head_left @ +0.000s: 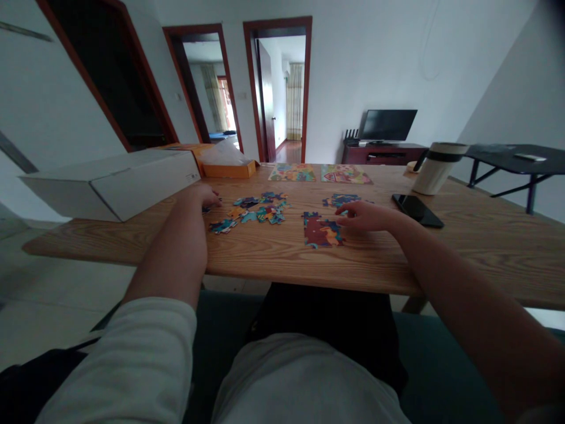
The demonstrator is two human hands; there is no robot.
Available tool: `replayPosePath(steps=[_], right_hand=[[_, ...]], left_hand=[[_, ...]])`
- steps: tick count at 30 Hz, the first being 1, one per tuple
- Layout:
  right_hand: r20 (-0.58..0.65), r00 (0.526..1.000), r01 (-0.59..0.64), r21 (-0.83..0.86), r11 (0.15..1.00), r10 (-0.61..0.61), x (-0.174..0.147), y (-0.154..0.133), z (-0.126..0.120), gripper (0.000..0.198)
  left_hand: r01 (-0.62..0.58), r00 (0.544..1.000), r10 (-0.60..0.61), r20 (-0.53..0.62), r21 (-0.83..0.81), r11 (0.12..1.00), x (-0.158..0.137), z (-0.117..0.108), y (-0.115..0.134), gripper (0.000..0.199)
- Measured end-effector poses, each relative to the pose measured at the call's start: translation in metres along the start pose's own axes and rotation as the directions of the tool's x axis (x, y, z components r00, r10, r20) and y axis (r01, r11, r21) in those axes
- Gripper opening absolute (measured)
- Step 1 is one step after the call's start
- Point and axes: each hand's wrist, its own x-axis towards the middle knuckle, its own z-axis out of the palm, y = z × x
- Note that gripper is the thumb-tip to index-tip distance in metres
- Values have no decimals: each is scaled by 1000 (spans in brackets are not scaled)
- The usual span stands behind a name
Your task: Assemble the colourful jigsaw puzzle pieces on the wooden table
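My left hand (203, 194) reaches to the left end of a loose heap of jigsaw puzzle pieces (265, 213). Its fingers hang slightly apart over a few dark pieces (212, 206), and the forearm hides part of them. On the right, my right hand (359, 216) hovers low or rests at the edge of a joined puzzle section (318, 229), red-brown with blue and orange parts. The fingers of that hand point left and are spread, with no piece visible in them. Just behind it lies a group of bluish puzzle pieces (342, 200), partly covered by the hand.
A long white box (145, 179) lies at the left, beside an open orange box (229, 170) with clear plastic. Two colourful picture sheets (292, 172) lie at the back. A black phone (416, 209) and a travel mug (435, 171) stand right on the wooden table (265, 259).
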Motion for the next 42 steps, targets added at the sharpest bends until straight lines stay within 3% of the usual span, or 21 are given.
replayPosePath(steps=[3,12,18,21,23,26,29,34,42], right_hand=[[0,1000,-14,-17,1000,14,-1,-1,-1,54],[-8,1000,8,-35,999,-9,-1,-2,-2,59],[-24,1000,8,-39,999,-9,-1,-2,-1,58],[-32,999,18,-37,999,-19,-1,-1,-1,59],[-34,999,21,-41,999,-23,-1,-1,0,60],[-31,999,15,-51,999,-17,-2,-2,-1,60],[-24,1000,3,-60,998,-4,-3,-3,-2,60],[-25,1000,4,-62,998,-6,-3,-5,-2,58],[-27,1000,-4,-48,999,2,-3,-4,-2,56]], left_hand=[[84,995,-85,46,24,996,-2,1,15,69],[-99,994,98,47,9,995,-14,6,48,72],[-232,962,236,134,-47,972,-20,7,63,76],[-264,956,268,115,-51,963,-30,2,71,80],[-350,927,358,111,-88,933,-39,0,81,84],[-523,819,541,194,-136,841,-56,2,101,93],[-600,740,598,307,-101,794,-68,8,119,92],[-603,746,587,313,-54,796,-68,12,123,74],[-580,771,590,241,-118,806,-60,12,116,72]])
